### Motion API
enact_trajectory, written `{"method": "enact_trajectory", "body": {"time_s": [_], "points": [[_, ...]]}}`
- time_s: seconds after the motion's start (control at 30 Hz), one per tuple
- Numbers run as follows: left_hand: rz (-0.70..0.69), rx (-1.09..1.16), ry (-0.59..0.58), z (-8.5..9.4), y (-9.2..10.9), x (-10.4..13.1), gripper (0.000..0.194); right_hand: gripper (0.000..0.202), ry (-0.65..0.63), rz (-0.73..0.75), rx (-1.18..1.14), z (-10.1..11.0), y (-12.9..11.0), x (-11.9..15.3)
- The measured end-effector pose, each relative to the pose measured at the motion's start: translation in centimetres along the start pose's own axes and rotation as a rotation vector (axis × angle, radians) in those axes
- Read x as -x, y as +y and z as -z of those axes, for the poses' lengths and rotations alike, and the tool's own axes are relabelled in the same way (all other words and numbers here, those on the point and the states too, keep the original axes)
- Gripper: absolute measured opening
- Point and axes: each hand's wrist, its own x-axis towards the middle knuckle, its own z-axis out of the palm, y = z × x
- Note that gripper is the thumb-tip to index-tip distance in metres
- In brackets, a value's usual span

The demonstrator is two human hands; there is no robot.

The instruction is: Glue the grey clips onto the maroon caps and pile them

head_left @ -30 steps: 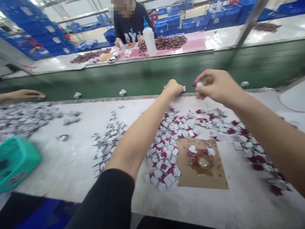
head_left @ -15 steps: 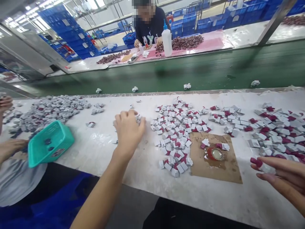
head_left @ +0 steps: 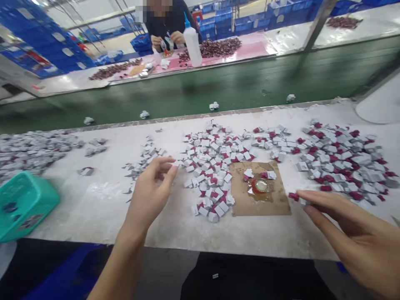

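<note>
My left hand [head_left: 154, 187] is closed, with a small white piece [head_left: 177, 163] pinched between thumb and forefinger, between two groups of parts. Thumb and fingers of my right hand [head_left: 340, 225] pinch a maroon and white part [head_left: 294, 196], just right of a brown cardboard piece [head_left: 243, 204]. On the cardboard is a small round dish [head_left: 261, 186] with an orange rim, in a wet patch, with a few parts beside it. Many white and maroon parts [head_left: 215, 146] lie left of and behind the cardboard. Grey-white pieces [head_left: 146, 156] are behind my left hand.
A teal basket [head_left: 40, 204] stands at the left, near a grey heap [head_left: 34, 150]. Another heap [head_left: 346, 158] lies at the right. Beyond the table edge runs a green conveyor [head_left: 175, 93] with several small parts. A person [head_left: 171, 25] works across it behind a white bottle [head_left: 193, 46].
The view has swung to the right. My left hand has left the grey-white pieces and closed on a small white piece. My right hand has moved nearer the cardboard with its part.
</note>
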Motion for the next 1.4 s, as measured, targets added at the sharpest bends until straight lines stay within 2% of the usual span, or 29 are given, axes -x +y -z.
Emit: {"method": "enact_trajectory", "body": {"time_s": [0.1, 0.23, 0.4, 0.53, 0.63, 0.73, 0.83, 1.03, 1.13, 1.2, 1.4], "points": [[0.001, 0.012, -0.065, -1.1, -0.4, 2.7, 0.038, 0.025, -0.026, -0.005, -0.065, -1.0, -2.6, -1.0], [-0.059, -0.022, -0.035, -2.2, -0.7, 3.9, 0.034, 0.024, -0.068, 0.018, -0.114, -2.3, -4.2, -2.2], [-0.052, -0.065, 0.002, -2.1, -0.8, 3.8, 0.035, 0.024, -0.099, 0.135, -0.038, -3.2, -4.5, -3.2], [-0.030, -0.078, 0.039, -1.8, -1.1, 4.2, 0.035, 0.020, -0.098, 0.149, -0.006, -3.4, -4.4, -3.3], [-0.044, -0.075, 0.016, -1.7, -1.4, 4.8, 0.037, 0.020, -0.096, 0.153, 0.007, -3.4, -4.5, -3.2], [-0.002, -0.049, -0.022, -1.6, -1.9, 5.1, 0.037, 0.020, -0.094, 0.158, 0.011, -3.5, -4.6, -3.3], [0.043, 0.002, -0.053, -1.3, -2.4, 4.7, 0.044, 0.019, -0.113, 0.103, -0.046, -3.3, -4.8, -3.6], [0.158, 0.000, -0.270, 1.0, -2.3, 1.7, 0.055, 0.013, -0.069, -0.157, -0.356, -2.8, -5.0, -4.3], [0.164, 0.187, -0.304, 1.6, -1.2, 0.9, 0.055, 0.011, -0.064, -0.260, -0.540, -2.9, -4.8, -4.7], [0.124, 0.364, -0.324, 1.2, 0.2, 1.1, 0.046, 0.012, -0.074, -0.296, -0.641, -3.0, -4.9, -4.9], [0.085, 0.898, -0.515, -3.4, 7.4, 2.9, 0.033, 0.019, -0.102, -0.245, -0.761, -4.0, -6.3, -4.9]]}}
